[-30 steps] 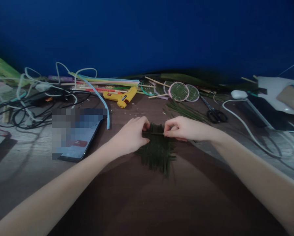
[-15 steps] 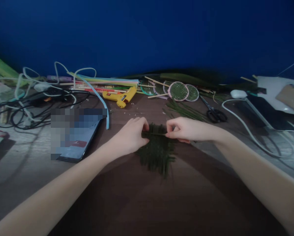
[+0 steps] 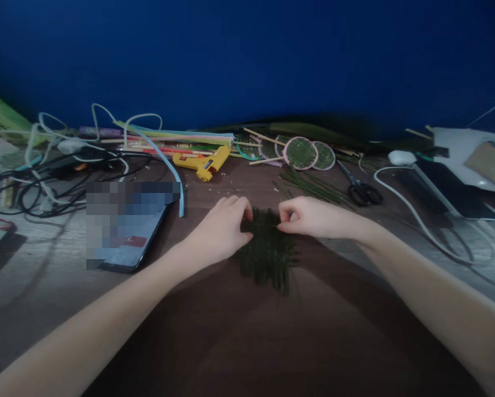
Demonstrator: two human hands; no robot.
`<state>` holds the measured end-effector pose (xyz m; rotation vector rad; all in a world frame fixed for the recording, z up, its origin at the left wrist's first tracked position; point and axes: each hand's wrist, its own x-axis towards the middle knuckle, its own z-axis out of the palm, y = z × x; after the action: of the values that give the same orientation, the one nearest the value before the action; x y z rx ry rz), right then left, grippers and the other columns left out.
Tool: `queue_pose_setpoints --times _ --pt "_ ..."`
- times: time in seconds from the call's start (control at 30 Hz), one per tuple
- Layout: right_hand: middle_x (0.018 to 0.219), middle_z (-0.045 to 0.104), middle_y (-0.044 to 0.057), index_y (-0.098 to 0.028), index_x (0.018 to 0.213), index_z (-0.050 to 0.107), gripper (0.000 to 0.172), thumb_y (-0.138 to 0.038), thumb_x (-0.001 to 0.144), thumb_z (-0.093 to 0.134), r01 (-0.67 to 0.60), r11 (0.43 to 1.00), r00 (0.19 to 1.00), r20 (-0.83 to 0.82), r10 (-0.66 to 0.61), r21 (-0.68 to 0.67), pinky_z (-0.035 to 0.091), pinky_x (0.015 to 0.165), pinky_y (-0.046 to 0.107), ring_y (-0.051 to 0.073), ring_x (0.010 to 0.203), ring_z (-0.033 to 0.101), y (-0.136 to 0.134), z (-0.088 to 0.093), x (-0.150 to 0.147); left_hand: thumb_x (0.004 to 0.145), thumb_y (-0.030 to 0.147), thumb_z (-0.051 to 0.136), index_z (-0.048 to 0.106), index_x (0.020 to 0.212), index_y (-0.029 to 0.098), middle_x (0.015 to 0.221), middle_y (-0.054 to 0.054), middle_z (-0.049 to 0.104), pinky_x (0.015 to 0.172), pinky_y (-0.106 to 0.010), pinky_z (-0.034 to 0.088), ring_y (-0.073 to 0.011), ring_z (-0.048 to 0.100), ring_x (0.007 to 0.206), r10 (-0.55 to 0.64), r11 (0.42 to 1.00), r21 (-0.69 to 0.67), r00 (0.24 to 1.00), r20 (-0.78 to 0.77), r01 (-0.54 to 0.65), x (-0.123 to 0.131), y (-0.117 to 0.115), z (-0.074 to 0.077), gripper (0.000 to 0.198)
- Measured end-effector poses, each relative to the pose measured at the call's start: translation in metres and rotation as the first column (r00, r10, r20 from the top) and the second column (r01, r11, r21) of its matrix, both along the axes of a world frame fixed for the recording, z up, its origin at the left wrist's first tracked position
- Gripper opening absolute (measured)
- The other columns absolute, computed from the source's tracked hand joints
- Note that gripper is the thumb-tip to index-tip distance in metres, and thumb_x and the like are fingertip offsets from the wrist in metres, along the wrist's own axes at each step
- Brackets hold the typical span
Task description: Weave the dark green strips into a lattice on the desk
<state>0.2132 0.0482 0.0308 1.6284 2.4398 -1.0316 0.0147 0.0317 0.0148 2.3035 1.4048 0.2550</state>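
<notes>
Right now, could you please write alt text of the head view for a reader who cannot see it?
The left hand and right hand pinch the far edge of a flat mat of dark green leaf strips on a brown table. A yellow glue gun, black-handled scissors and round green discs lie behind.

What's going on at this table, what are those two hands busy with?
A person is working bare-handed on a dark green woven patch of thin strips lying on the brown table. The left hand and the right hand both pinch its far edge, close together. Behind them lie loose green strips, round green discs on sticks, a yellow glue gun and black scissors. A phone lies to the left.
</notes>
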Motion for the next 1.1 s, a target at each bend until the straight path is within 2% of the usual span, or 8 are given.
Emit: queue_pose_setpoints --times 0.27,0.5,0.67,0.83,1.1 --pt "0.054 0.051 -0.004 -0.02 0.063 0.046 0.017 -0.033 0.071 0.054 0.002 1.0 1.0 -0.009 -0.002 -0.016 0.027 0.048 0.023 0.008 0.048 0.04 0.0014 -0.0016 0.0015 0.07 0.017 0.055 0.054 0.083 0.018 0.086 -0.003 0.055 0.077 -0.032 0.042 -0.02 0.053 0.085 -0.02 1.0 -0.011 1.0 0.014 0.02 0.0008 -0.0026 -0.0004 0.012" --pt "0.054 0.051 -0.004 -0.019 0.063 0.046 0.017 -0.032 0.07 0.054 -0.001 1.0 1.0 -0.017 0.001 -0.001 0.027 0.048 0.022 0.007 0.047 0.04 0.0017 -0.0025 0.0017 0.07 0.018 0.058 0.051 0.084 0.018 0.087 -0.004 0.057 0.074 -0.032 0.043 -0.0206 0.055 0.085 0.0 1.0 -0.002 1.0 0.0 0.0 0.001 -0.0032 -0.0002 0.015" --pt "0.051 0.048 -0.004 -0.019 0.062 0.045 0.017 -0.03 0.07 0.054 -0.007 1.0 1.0 -0.028 0.007 -0.003 0.026 0.048 0.022 0.007 0.046 0.038 0.0008 -0.0017 0.001 0.069 0.011 0.058 0.047 0.084 0.019 0.09 -0.002 0.057 0.077 -0.031 0.043 -0.0188 0.055 0.088 -0.041 0.999 0.022 0.997 0.07 0.04 0.0014 -0.0032 -0.0016 0.02" --pt "0.05 0.048 -0.005 -0.019 0.062 0.046 0.016 -0.03 0.07 0.054 0.007 1.0 1.0 -0.03 -0.008 -0.021 0.027 0.047 0.022 0.007 0.045 0.038 0.0008 -0.0008 0.0012 0.07 0.012 0.057 0.048 0.085 0.02 0.089 -0.001 0.06 0.073 -0.029 0.045 -0.0174 0.057 0.083 -0.038 0.997 -0.065 0.991 0.129 0.047 0.0002 -0.0015 -0.0027 0.019" --pt "0.047 0.049 -0.005 -0.019 0.064 0.051 0.015 -0.032 0.07 0.055 0.014 0.999 0.998 -0.055 -0.016 -0.042 0.028 0.048 0.023 0.007 0.043 0.038 0.0028 0.0017 0.0027 0.071 0.015 0.056 0.045 0.079 0.02 0.077 0.001 0.059 0.063 -0.026 0.042 -0.0144 0.057 0.072 0.007 0.999 -0.052 0.993 0.115 -0.001 0.0021 -0.0011 0.0008 0.015"
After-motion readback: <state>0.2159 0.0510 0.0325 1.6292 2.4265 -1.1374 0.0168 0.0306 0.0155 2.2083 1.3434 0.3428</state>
